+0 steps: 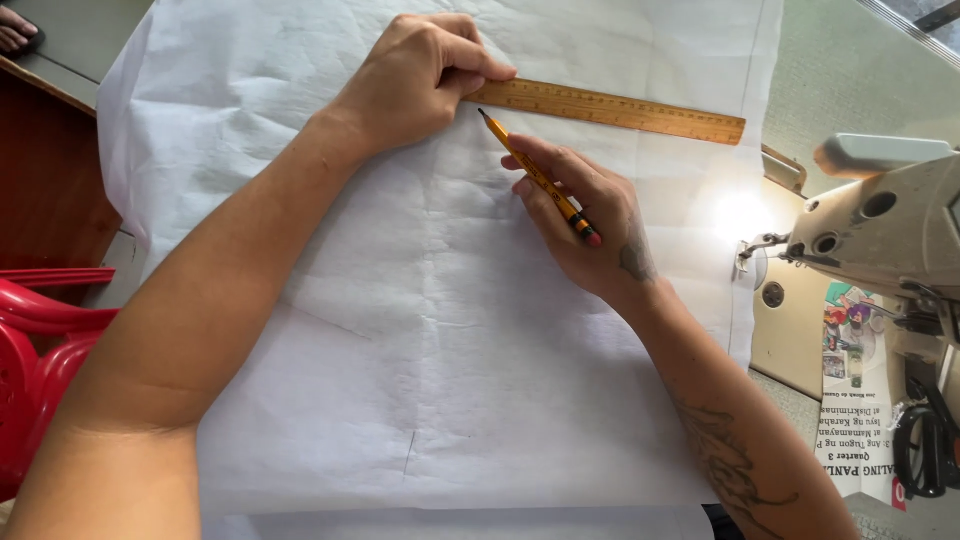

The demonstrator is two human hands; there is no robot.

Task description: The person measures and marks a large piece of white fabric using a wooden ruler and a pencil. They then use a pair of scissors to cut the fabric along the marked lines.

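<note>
Pressing down on the left end of a wooden ruler [610,108], the left hand [415,75] is seen with its fingers curled and the thumb laid along the ruler's near edge. The ruler is laid flat across the far part of a large sheet of white paper [440,350], slanting slightly nearer toward its right end, which stops just short of the paper's right edge. A yellow pencil [540,180] is held in the right hand [585,225], pinched between the thumb and the first fingers; its dark tip is set at the near edge of the ruler, just right of the left thumb, and its red end is pointed back toward the wrist. The side of the right hand is rested on the paper.

The paper is creased, with faint fold lines running across it and a short pencilled mark near its near edge. Most of the table [80,35] is covered by it. At the right, the pale head of a sewing machine [880,225] is seen, its lamp casting a bright patch on the paper's right edge. A printed leaflet [855,400] is lying below the machine. Red plastic chairs [40,340] are stacked at the near left, beside a brown wooden panel [45,170].
</note>
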